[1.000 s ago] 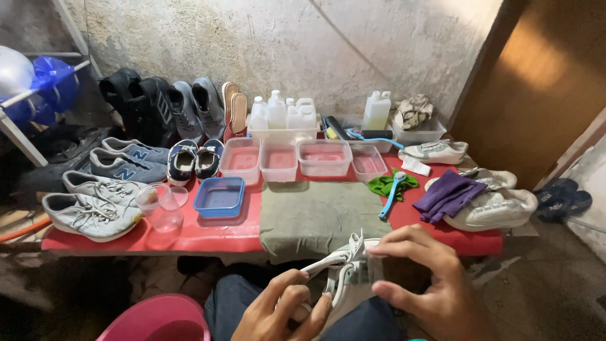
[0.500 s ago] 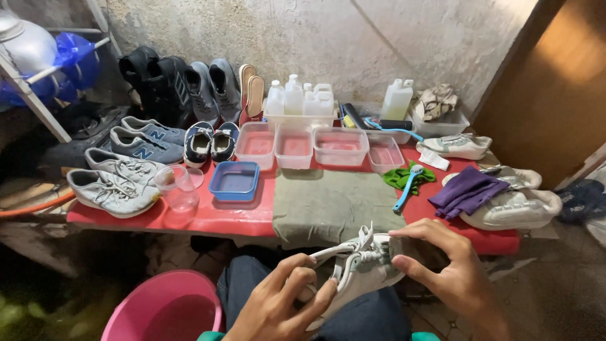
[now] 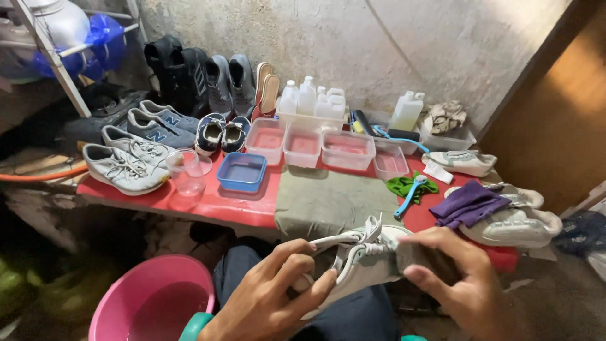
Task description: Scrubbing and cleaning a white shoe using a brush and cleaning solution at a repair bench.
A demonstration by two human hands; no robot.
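- Pink basin [image 3: 151, 303]: on the floor at lower left, below the desk [image 3: 221, 205] edge; it appears to hold water. Risk: a dropped shoe could land in it.
- Left hand [image 3: 271, 297]: fingers closed on the white sneaker [image 3: 360, 265], thumb near the laces.
- White sneaker: held over the lap, in front of the desk, clear of the grey cloth [image 3: 328, 202].
- Right hand [image 3: 457, 278]: clamped on the sneaker's heel end. Risk: loose laces may snag between fingers.
- Hidden: the heel, under the right hand; the sole cannot be seen.
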